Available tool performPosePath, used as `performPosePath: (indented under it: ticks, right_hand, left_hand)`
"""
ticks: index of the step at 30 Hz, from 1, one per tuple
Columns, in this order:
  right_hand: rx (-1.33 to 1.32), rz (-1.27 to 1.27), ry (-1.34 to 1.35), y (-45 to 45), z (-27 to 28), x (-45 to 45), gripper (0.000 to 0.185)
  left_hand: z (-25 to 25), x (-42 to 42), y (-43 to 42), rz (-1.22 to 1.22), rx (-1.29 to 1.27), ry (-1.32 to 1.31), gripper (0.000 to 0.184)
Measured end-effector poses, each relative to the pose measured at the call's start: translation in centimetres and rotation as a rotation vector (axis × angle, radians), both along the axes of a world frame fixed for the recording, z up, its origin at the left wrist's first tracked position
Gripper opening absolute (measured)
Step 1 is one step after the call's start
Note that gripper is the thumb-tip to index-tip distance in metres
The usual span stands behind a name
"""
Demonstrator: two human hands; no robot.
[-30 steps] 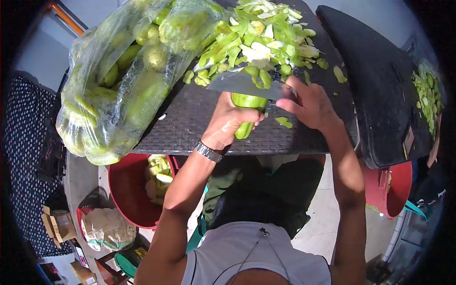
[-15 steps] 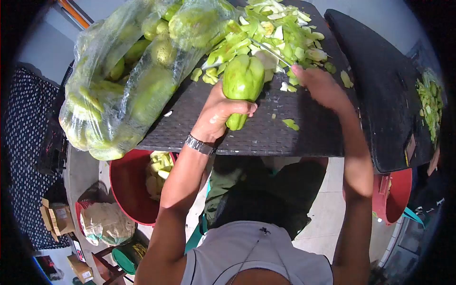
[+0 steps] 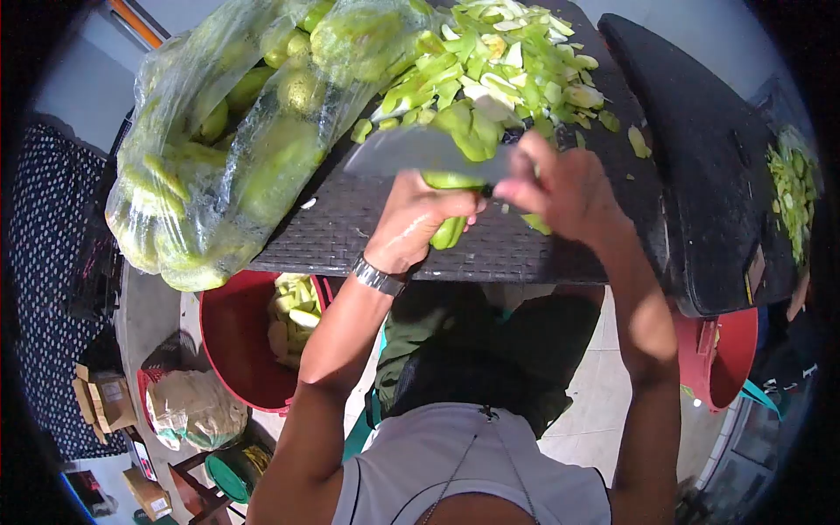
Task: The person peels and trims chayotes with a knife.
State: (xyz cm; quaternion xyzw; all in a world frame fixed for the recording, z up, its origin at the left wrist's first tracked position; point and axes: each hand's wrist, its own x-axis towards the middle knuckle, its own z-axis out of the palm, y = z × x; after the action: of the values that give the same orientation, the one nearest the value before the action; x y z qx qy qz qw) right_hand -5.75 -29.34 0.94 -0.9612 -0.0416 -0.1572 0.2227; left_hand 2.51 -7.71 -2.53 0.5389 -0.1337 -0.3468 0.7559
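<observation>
My left hand (image 3: pixel 418 219) is wrapped round a green chayote-like vegetable (image 3: pixel 472 131) above the front part of the dark woven table (image 3: pixel 350 236). In my right hand (image 3: pixel 564 188) is the handle end of a wide knife (image 3: pixel 394 154). Its blade, blurred by motion, lies across the vegetable and points left, hiding part of it. Behind both hands spreads a pile of green and white peelings (image 3: pixel 525 66). A clear plastic bag (image 3: pixel 254 166) full of whole green vegetables rests on the table to the left.
Below the table's left front edge stands a red tub (image 3: pixel 232 350) holding pale peeled pieces (image 3: pixel 293 315). Another red container (image 3: pixel 733 359) is at the lower right. A black board-like surface (image 3: pixel 700 175) flanks the table's right side. A sack (image 3: pixel 197 411) sits at the lower left.
My right hand has come back left and down from the peelings, bringing the knife across the vegetable. My left hand keeps its grip and has shifted slightly, with the vegetable's top now partly behind the blade.
</observation>
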Motion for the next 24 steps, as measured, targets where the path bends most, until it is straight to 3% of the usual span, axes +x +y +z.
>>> performPosePath:
  ticks: [2,3,8,10,15,18,21,24]
  right_hand:
    - [0.040,-0.116,0.005,-2.4,-0.8,0.6,0.049]
    - [0.109,-0.140,0.006,-3.1,-0.7,0.6,0.048]
    - [0.438,-0.168,0.100,-1.8,-0.9,0.3,0.045]
    - [0.418,-0.059,0.080,-0.2,-0.3,-0.4,0.043]
    - [0.211,0.130,0.054,2.1,1.5,-0.8,0.041]
    - [0.059,0.104,-0.004,0.8,0.5,0.1,0.042]
    - [0.150,-0.116,0.003,-6.1,-3.2,2.7,0.044]
    - [0.306,-0.148,0.103,-8.5,-3.6,3.0,0.046]
  left_hand:
    - [1.1,-0.2,0.1,-0.051,-0.130,-0.153,0.054]
    - [2.5,-1.6,-0.1,0.039,-0.133,-0.093,0.054]
    - [2.1,0.1,-0.5,0.002,-0.064,-0.124,0.053]
    - [1.4,0.4,-0.7,0.021,-0.077,-0.107,0.052]
    - [-0.2,-0.2,-0.2,-0.008,0.028,-0.084,0.030]
    - [0.1,-0.2,0.0,-0.066,-0.025,-0.102,0.048]
    - [2.2,-1.4,0.1,-0.036,-0.058,-0.318,0.087]
    - [2.8,-0.5,0.5,0.016,-0.017,-0.323,0.082]
